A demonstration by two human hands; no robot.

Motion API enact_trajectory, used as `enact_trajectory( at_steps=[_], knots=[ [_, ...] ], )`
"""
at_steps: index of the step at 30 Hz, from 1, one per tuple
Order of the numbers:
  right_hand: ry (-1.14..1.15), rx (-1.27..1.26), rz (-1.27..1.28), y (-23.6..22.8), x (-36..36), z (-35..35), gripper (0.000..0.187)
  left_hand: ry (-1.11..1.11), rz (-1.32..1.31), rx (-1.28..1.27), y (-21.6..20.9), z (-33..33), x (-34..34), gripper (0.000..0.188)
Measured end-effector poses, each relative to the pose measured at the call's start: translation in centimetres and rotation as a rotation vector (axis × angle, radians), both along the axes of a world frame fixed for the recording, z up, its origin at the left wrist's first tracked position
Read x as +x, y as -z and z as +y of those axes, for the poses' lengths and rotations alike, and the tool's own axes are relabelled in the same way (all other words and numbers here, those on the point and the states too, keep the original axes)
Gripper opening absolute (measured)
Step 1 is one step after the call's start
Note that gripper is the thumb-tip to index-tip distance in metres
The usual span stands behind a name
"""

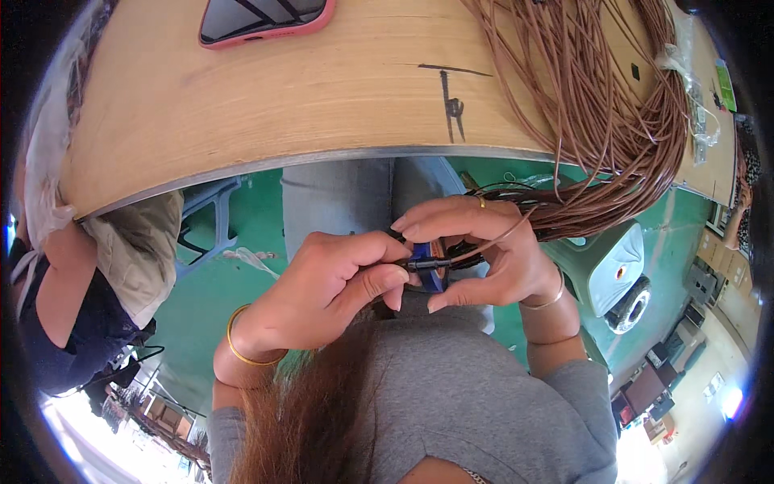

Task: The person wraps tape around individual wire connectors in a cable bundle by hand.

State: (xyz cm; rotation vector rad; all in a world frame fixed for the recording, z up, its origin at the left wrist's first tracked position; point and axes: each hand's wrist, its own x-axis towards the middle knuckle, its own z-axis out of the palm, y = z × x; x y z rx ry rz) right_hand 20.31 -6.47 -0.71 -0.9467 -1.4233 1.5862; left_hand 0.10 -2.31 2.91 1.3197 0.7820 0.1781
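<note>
Both hands meet in front of my body, just below the table edge. My left hand (343, 278) pinches the end of a slim black cable connector (427, 264) between thumb and forefinger. From the connector's other end a thin brown cable (504, 235) runs across the palm of my right hand (500, 254). A small blue object (433, 280) with a brownish patch sits behind the connector; my right fingers and thumb curve round it. Its kind is unclear, as the fingers and connector cover part of it.
A large bundle of brown cables (597, 105) hangs over the table edge at the right. A phone in a pink case (266, 18) lies on the wooden table (322, 97). Below stands a pale green stool (613, 270). Another person sits at the left (85, 298).
</note>
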Motion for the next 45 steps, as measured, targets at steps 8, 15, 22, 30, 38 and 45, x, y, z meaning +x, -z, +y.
enact_trajectory(
  at_steps=[8, 15, 22, 30, 38, 45],
  knots=[
    [-0.002, 0.077, -0.01, -0.1, 0.2, 0.0, 0.054, 0.011, -0.024, 0.013, 0.0, 0.0, 0.2, 0.01],
    [-0.023, 0.181, -0.066, -0.2, 0.1, 0.0, 0.051, 0.012, 0.019, 0.002, -0.2, -0.2, 0.2, 0.007],
    [0.0, 0.212, 0.113, 1.1, -0.5, -0.9, 0.051, -0.045, -0.026, 0.338, -0.2, -1.2, 0.6, 0.009],
    [0.048, 0.131, 0.243, 1.4, -1.2, -1.3, 0.064, -0.042, 0.019, 0.754, -0.6, -1.2, 0.7, 0.019],
    [-0.089, 0.226, 0.162, 1.7, -0.5, -0.9, 0.056, -0.069, -0.018, 0.738, -0.2, -1.4, 0.8, 0.017],
    [0.065, 0.025, 0.31, 1.1, -1.6, -1.8, 0.055, -0.049, 0.008, 0.866, 0.2, -1.6, 0.6, 0.022]
  ],
)
